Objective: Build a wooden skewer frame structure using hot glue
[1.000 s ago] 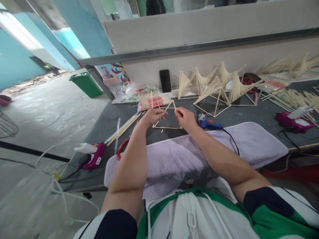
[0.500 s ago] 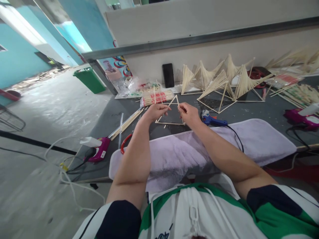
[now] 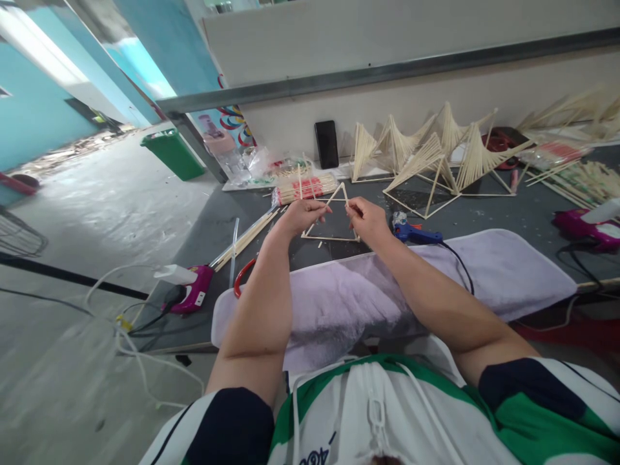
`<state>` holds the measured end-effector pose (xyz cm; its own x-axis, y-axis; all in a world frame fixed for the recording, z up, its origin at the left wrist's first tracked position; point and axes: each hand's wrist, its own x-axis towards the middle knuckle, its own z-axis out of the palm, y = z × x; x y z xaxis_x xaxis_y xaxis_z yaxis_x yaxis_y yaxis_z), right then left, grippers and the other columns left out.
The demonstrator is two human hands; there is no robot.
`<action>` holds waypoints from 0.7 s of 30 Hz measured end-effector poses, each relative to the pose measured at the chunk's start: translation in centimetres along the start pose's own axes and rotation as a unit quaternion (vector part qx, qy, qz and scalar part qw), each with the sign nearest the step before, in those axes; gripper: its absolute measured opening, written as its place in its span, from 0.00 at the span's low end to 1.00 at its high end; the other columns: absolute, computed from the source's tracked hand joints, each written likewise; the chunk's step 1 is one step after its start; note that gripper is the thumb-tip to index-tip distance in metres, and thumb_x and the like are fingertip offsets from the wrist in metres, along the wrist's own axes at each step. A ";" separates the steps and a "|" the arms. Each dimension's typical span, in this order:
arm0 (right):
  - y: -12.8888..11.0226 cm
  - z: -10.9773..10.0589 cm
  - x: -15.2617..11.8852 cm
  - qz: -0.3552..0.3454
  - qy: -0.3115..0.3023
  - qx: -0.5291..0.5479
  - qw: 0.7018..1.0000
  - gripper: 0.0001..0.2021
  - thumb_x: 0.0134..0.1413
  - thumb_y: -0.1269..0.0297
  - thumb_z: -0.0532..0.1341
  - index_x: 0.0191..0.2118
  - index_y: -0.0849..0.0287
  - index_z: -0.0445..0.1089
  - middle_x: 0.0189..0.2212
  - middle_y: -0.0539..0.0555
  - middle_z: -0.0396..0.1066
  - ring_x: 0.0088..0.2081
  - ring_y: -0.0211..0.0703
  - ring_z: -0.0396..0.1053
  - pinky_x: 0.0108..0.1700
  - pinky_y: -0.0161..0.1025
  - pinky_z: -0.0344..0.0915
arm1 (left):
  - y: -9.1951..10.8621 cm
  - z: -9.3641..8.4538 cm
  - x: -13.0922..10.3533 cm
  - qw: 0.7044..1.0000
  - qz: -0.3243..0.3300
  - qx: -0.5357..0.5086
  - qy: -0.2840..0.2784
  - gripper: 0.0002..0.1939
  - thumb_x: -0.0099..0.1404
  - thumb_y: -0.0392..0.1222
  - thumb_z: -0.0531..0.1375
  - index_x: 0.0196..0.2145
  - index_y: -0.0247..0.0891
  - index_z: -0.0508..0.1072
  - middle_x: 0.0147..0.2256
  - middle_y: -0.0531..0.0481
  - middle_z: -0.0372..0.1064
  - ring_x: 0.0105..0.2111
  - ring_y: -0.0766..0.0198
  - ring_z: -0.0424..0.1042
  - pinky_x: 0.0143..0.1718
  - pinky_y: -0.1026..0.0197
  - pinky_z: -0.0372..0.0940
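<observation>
A stick frame (image 3: 334, 238) with triangular sides stands on the dark table between my hands. My left hand (image 3: 306, 215) pinches its left slanting stick near the top. My right hand (image 3: 365, 218) has its fingers closed on the right slanting stick. Just behind my left hand lies a packet of sticks (image 3: 310, 188) with a red label. To the right of my right hand, a blue glue gun (image 3: 417, 234) rests by the edge of a pale purple cloth (image 3: 343, 297).
Several fan-like stick models (image 3: 426, 165) stand at the back right. A black phone (image 3: 327, 145) leans on the wall. Magenta power strips (image 3: 197, 290) with cables sit at both sides. Loose sticks (image 3: 249, 239) lie left, near a red curved handle (image 3: 241, 278).
</observation>
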<state>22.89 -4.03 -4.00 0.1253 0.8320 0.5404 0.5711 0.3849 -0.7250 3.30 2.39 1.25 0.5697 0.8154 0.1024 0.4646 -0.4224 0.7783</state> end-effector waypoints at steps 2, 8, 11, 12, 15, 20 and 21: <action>0.0 0.0 0.0 0.000 0.001 -0.003 1.000 0.08 0.58 0.60 0.55 0.35 0.55 0.69 0.28 0.51 0.72 0.30 0.42 0.71 0.36 0.37 0.64 | 0.0 0.0 0.0 1.000 -0.002 -0.005 0.002 0.18 0.61 0.47 0.58 0.39 0.32 0.80 0.24 0.51 0.72 0.19 0.73 0.57 0.23 0.67 0.53; -0.2 -0.1 0.0 0.002 0.001 -0.006 1.000 0.07 0.58 0.60 0.55 0.35 0.55 0.69 0.28 0.51 0.72 0.31 0.43 0.72 0.36 0.38 0.65 | 0.3 -0.1 -0.1 1.000 -0.008 0.000 -0.001 0.17 0.60 0.47 0.58 0.39 0.33 0.80 0.25 0.51 0.73 0.19 0.72 0.58 0.24 0.66 0.55; -0.2 -0.1 0.0 0.007 -0.001 -0.008 1.000 0.08 0.59 0.60 0.55 0.35 0.54 0.69 0.28 0.51 0.73 0.31 0.43 0.72 0.36 0.38 0.65 | 0.3 -0.1 -0.1 1.000 -0.005 0.007 -0.002 0.17 0.60 0.47 0.58 0.39 0.33 0.80 0.25 0.51 0.73 0.19 0.72 0.59 0.24 0.66 0.56; -0.2 -0.1 0.0 0.008 -0.001 -0.010 1.000 0.08 0.59 0.60 0.55 0.35 0.54 0.69 0.28 0.51 0.73 0.30 0.42 0.72 0.36 0.38 0.65 | 0.2 -0.1 -0.1 1.000 -0.003 0.008 -0.002 0.17 0.60 0.47 0.58 0.39 0.33 0.80 0.25 0.51 0.73 0.20 0.72 0.59 0.24 0.66 0.56; -0.1 -0.1 0.0 0.006 -0.003 -0.012 1.000 0.08 0.59 0.60 0.55 0.36 0.54 0.70 0.28 0.50 0.73 0.30 0.42 0.72 0.36 0.37 0.65 | 0.1 -0.1 0.0 1.000 0.001 0.011 -0.002 0.17 0.61 0.47 0.58 0.40 0.33 0.80 0.25 0.51 0.73 0.20 0.72 0.60 0.25 0.66 0.57; -0.1 -0.1 -0.1 0.006 -0.004 -0.010 1.000 0.08 0.60 0.60 0.54 0.36 0.54 0.69 0.28 0.51 0.72 0.32 0.42 0.72 0.36 0.37 0.65 | 0.0 -0.1 0.0 1.000 0.008 0.014 -0.002 0.18 0.61 0.47 0.57 0.40 0.33 0.80 0.26 0.50 0.74 0.22 0.71 0.62 0.27 0.66 0.60; -0.1 -0.1 -0.1 0.005 -0.005 -0.010 1.000 0.08 0.60 0.60 0.54 0.36 0.54 0.69 0.28 0.51 0.72 0.32 0.42 0.72 0.36 0.37 0.65 | 0.0 -0.1 0.0 1.000 0.010 0.016 -0.004 0.18 0.61 0.47 0.57 0.40 0.33 0.80 0.26 0.50 0.74 0.22 0.71 0.63 0.27 0.66 0.60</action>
<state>22.89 -4.18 -3.93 0.1232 0.8391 0.5299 0.5865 0.3692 -0.7210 3.19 2.43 1.31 0.5835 0.8043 0.1125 0.4745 -0.4500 0.7565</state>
